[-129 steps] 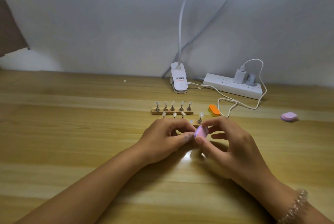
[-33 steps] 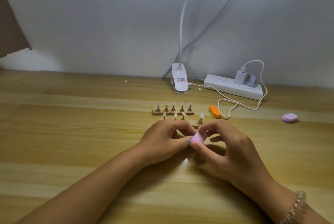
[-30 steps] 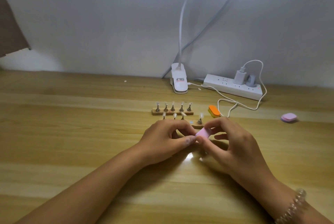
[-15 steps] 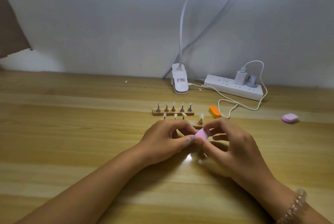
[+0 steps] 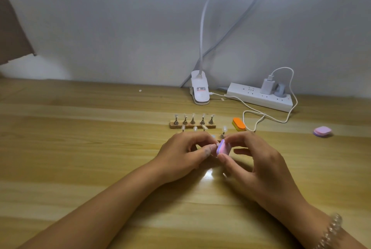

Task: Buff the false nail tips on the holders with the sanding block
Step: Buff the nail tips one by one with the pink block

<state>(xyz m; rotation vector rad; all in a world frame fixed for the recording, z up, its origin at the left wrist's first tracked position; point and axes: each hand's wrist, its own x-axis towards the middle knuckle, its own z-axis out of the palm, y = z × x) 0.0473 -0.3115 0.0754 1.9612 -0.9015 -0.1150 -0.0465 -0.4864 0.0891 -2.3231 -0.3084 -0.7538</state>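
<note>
Right hand (image 5: 259, 166) pinches pink sanding block (image 5: 223, 147) between thumb and forefinger, above the table (image 5: 80, 148). Left hand (image 5: 184, 154) has its fingers curled and its tips meet the block's left edge; can't tell what they hold. Nail tip rack (image 5: 192, 126) sits just behind the knuckles, apart. Orange block (image 5: 238, 124) is near, behind and to the right.

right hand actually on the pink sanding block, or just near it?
Touching. The head view shows the right hand pinching the pink sanding block, with the thumb at its near end and the forefinger over its far end.
</note>
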